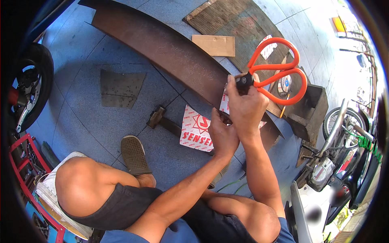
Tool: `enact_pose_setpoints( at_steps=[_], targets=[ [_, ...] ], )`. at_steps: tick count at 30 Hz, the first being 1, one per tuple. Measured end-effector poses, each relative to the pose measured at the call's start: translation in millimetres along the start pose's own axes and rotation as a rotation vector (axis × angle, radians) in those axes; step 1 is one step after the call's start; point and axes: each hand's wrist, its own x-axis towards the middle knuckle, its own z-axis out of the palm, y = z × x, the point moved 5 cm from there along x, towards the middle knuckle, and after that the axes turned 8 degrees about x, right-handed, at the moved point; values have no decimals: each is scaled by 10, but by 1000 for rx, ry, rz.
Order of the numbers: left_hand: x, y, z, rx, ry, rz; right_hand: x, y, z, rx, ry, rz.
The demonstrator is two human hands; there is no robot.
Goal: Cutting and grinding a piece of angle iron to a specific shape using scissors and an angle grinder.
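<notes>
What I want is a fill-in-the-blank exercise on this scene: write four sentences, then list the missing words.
1. The person's ____ hand grips the scissors near their pivot.
2. The scissors' looped handles are ____.
3. The hammer lies partly under a white sheet printed in ____.
4. A flat dark grey piece lies on the tiled ____.

Missing words: right; orange; red; floor.

Down it looked, the left camera on the wearer's head, facing steeply past the knees (81,180) to the tiled floor (79,117)! The left hand (225,139) and right hand (248,107) sat near the lens, just right of centre, while long edges bowed toward a dark, rounded rim.
</notes>
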Motion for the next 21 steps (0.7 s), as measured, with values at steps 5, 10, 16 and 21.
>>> enact_pose_setpoints(
  at_steps=[5,10,16,21],
  targets=[
    [20,-2,-27,89,-9,25,-194,148,-79,103,-64,97],
    [22,-62,41,-253,-93,-32,-210,346,-716,415,202,156],
    [3,-7,34,-316,-161,-48,-634,634,-937,268,89,210],
    [3,-16,-23,-415,-200,-11,-774,593,-947,-7,-133,267]
  ],
)
